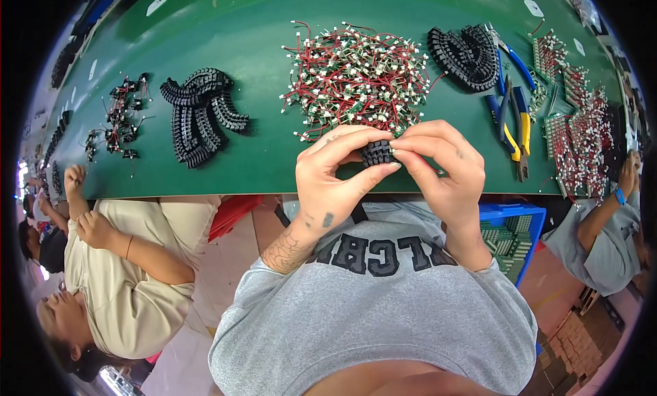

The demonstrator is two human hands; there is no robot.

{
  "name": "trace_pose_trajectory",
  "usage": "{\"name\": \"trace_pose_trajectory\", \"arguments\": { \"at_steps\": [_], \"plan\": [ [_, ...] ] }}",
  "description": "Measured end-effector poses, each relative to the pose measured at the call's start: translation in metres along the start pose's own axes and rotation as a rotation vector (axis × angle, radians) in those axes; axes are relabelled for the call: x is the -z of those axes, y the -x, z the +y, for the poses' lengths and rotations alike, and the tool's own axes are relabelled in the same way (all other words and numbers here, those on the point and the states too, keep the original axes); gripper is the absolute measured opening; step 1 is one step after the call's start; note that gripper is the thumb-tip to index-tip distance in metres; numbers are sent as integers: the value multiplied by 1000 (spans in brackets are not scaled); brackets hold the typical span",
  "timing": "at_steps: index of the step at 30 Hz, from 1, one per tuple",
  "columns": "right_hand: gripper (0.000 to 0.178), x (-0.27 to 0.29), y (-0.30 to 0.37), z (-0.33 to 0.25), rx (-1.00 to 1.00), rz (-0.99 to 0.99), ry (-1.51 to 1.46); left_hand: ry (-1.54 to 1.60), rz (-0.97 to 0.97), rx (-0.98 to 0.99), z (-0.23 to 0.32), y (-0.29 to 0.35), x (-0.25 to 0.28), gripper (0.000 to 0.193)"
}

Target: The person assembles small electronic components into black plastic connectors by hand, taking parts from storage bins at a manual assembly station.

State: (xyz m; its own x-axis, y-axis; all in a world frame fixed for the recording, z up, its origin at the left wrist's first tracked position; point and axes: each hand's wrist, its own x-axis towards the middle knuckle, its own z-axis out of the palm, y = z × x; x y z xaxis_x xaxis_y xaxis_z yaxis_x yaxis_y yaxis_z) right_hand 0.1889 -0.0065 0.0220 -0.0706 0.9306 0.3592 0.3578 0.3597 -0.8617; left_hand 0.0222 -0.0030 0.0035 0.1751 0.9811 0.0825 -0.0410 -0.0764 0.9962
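Just beyond the table's near edge, my left hand (327, 169) grips a short black ridged plastic strip (376, 154) between thumb and fingers. My right hand (446, 158) has its thumb and forefinger pinched together at the strip's right end. Whatever small piece may be between those fingertips is mostly hidden. Right behind both hands spreads a large heap of small circuit boards with red wires and white connectors (356, 78).
Curved black ridged strips lie at left (198, 115) and back right (465, 57). Blue-handled cutters (503, 54) and yellow-and-blue pliers (521, 133) lie right, near wired board panels (578, 133). A blue bin (540, 225) stands below. Co-workers sit left (130, 259) and right (595, 239).
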Motion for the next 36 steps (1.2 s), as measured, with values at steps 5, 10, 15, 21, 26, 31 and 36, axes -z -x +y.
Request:
{"name": "trace_pose_trajectory", "arguments": {
  "at_steps": [5,10,15,21,26,31,36],
  "plan": [
    [17,8,0,1,-19,-70,19,-181,-10,-161,9,1,-3,43],
    [16,5,11,19,-260,105,-565,-21,-94,31,23,-4,-7,30],
    [19,14,15,9,51,357,-37,731,-5,388,24,-2,-9,18],
    [21,5,20,-4,331,29,117,220,-293,289,17,16,8,12],
    [28,15,32,3,162,45,-28,30,-150,233,18,28,29,14],
    [29,34,20,30,11,155,399,-178,630,-9,15,12,154,14],
    [27,37,19,43,-40,44,523,-867,1035,-8,-3,-11,281,31]
  ]
}}
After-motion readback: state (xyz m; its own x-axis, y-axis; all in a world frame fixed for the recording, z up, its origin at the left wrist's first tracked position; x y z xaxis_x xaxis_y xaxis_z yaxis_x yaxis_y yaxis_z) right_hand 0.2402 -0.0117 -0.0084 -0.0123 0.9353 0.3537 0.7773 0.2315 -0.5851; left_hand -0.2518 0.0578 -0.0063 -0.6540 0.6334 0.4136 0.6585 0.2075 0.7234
